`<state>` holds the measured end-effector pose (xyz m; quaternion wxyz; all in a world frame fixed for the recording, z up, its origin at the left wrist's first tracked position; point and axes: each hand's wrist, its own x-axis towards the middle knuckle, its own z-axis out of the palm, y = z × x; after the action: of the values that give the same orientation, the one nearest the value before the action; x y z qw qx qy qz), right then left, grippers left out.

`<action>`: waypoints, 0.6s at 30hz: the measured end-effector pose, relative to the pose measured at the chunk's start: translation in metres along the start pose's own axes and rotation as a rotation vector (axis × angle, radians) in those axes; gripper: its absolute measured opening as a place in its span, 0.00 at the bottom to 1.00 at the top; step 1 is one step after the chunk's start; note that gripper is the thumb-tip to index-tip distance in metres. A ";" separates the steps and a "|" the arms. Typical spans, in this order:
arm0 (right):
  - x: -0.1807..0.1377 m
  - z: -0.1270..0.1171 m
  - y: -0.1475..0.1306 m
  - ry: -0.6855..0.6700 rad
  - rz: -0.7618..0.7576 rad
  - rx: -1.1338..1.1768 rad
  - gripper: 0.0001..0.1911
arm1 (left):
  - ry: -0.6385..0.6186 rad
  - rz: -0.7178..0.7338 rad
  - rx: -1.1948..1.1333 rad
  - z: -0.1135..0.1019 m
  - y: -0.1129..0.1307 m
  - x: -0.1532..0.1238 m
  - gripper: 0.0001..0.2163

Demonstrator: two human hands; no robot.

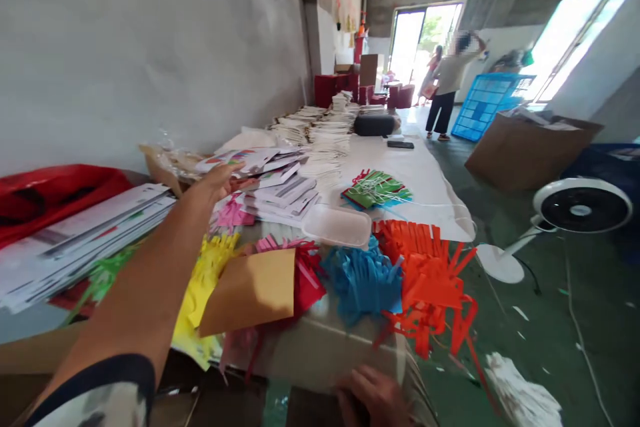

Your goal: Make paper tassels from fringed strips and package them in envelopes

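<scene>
My left hand (pixel 224 181) stretches over the table to a pile of white printed packets (pixel 285 190). Its thumb and fingers are apart at the top packet (pixel 250 159); any contact is hard to make out. Low in the view is my right hand (pixel 373 395), somewhat blurred, fingers loosely bent and apart, with nothing visible in them. Fringed paper bundles lie between the hands: yellow (pixel 207 273), red (pixel 307 277), blue (pixel 367 277) and orange (pixel 425 267). A tan paper sheet (pixel 253 290) partly covers the yellow and red ones.
A shallow white tray (pixel 336 225) sits behind the bundles, near green pieces with white strings (pixel 377 188). Stacked papers (pixel 85 240) lie at left. A phone (pixel 400 145) is farther back. A fan (pixel 580 210), carton (pixel 530 147) and blue crate (pixel 490 103) stand right; people are beyond.
</scene>
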<state>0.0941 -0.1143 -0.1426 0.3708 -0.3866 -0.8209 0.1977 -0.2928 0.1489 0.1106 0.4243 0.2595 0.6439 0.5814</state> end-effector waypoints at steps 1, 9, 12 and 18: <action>0.001 -0.003 -0.005 0.005 0.024 0.010 0.11 | -0.002 0.019 0.034 -0.002 0.000 -0.009 0.06; 0.008 -0.021 -0.029 -0.023 0.161 0.047 0.08 | -0.097 0.203 0.171 -0.019 -0.024 -0.128 0.18; 0.008 -0.026 -0.030 -0.054 0.162 0.059 0.06 | -0.147 0.270 0.194 -0.041 -0.052 -0.186 0.18; 0.005 -0.064 -0.054 0.002 0.179 0.295 0.15 | -0.270 0.196 0.192 -0.073 -0.161 -0.297 0.14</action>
<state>0.1138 -0.1415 -0.0656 0.4051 -0.3997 -0.7451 0.3479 -0.1788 -0.1657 0.0245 0.4215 0.4359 0.6053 0.5157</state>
